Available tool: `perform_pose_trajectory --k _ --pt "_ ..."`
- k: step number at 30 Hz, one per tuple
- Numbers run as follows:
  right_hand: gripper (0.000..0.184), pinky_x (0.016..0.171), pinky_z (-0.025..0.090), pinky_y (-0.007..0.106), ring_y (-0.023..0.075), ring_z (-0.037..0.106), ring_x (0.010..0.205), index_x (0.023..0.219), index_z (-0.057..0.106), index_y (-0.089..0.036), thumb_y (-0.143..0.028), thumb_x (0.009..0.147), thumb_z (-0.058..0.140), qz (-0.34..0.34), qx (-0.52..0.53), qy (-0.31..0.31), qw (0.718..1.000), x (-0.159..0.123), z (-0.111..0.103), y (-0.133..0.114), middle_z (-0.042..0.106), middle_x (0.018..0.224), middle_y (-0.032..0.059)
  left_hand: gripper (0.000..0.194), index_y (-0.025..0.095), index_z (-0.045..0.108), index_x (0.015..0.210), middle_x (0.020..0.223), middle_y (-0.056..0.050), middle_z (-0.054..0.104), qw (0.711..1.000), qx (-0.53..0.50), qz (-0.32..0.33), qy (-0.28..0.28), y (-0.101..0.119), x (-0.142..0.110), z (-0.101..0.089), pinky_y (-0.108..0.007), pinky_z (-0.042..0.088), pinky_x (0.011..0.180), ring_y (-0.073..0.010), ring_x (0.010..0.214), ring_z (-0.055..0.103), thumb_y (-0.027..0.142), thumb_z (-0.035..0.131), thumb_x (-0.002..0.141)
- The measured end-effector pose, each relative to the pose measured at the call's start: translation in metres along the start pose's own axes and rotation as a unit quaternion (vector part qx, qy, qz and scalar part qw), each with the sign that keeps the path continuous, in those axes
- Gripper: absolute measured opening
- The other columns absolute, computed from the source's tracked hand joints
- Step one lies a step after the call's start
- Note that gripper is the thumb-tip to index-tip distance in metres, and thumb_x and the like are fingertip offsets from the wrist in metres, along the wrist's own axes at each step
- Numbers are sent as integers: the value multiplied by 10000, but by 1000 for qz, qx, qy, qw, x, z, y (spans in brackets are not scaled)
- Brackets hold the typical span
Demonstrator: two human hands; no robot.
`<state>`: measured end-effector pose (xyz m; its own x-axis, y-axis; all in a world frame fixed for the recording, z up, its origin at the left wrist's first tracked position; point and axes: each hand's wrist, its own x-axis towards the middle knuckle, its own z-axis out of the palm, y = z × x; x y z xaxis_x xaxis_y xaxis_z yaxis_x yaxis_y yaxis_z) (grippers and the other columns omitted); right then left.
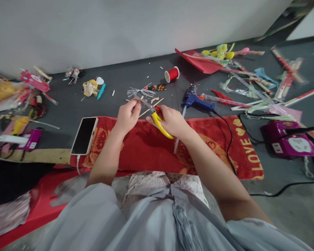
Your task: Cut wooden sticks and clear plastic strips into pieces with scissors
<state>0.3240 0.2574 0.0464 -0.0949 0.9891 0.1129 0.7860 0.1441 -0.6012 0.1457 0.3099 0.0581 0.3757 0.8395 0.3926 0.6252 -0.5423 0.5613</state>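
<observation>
My right hand (172, 122) is wrapped around the scissors (161, 127), which have a yellow handle loop and metal blades pointing forward and left. My left hand (128, 115) is closed in a pinch right beside the blade tips; what it pinches is too small to make out. Just beyond the fingers lie silvery strands (141, 92) in a loose bunch. Thin pale sticks (148, 111) rest on the grey table between the hands and behind the blades. Under both forearms a red towel (146, 146) with gold patterns is spread along the table edge.
A blue glue gun (199, 102) lies right of my hands, its black cable trailing across the towel. Behind stands a spool of red thread (172, 74). A charging phone (84, 136) is at the left. Purple power boxes (290, 139) and craft scraps sit at the sides.
</observation>
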Motion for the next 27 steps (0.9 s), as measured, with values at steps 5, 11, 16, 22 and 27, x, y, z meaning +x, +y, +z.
perform_pose_trajectory --k 5,11,16,22,27 --pt "556 598 310 299 197 574 673 852 514 -183 -731 834 423 6 -10 7 1000 0 1 0 643 790 98 396 200 576 772 569 19 459 1000 -3 -7 -3 -2 0 1 -243 334 543 -102 520 438 472 352 954" --pt "560 604 318 306 209 586 683 869 550 -160 -692 876 375 20 -52 11 998 0 2 -2 654 785 111 386 205 508 728 553 26 454 1000 13 9 -3 -6 1 4 -244 324 542 -101 513 437 471 349 958" --pt "577 611 344 318 236 613 719 931 588 -121 -649 896 357 27 -96 6 995 1 1 -4 675 823 141 391 208 484 720 557 25 457 999 19 29 0 -6 1 4 -246 326 548 -101 517 447 474 334 964" --pt "555 615 370 330 271 642 768 992 615 -108 -601 894 379 37 -120 -10 992 0 -3 -7 690 872 162 435 206 474 688 534 24 447 999 25 43 7 -4 0 2 -252 322 530 -101 499 447 502 319 967" --pt "535 620 389 332 271 648 759 1004 630 -111 -572 889 386 49 -134 -24 990 -1 -8 -10 695 868 163 463 202 453 674 531 26 462 998 30 46 13 -7 1 2 -241 320 516 -91 492 441 520 293 972"
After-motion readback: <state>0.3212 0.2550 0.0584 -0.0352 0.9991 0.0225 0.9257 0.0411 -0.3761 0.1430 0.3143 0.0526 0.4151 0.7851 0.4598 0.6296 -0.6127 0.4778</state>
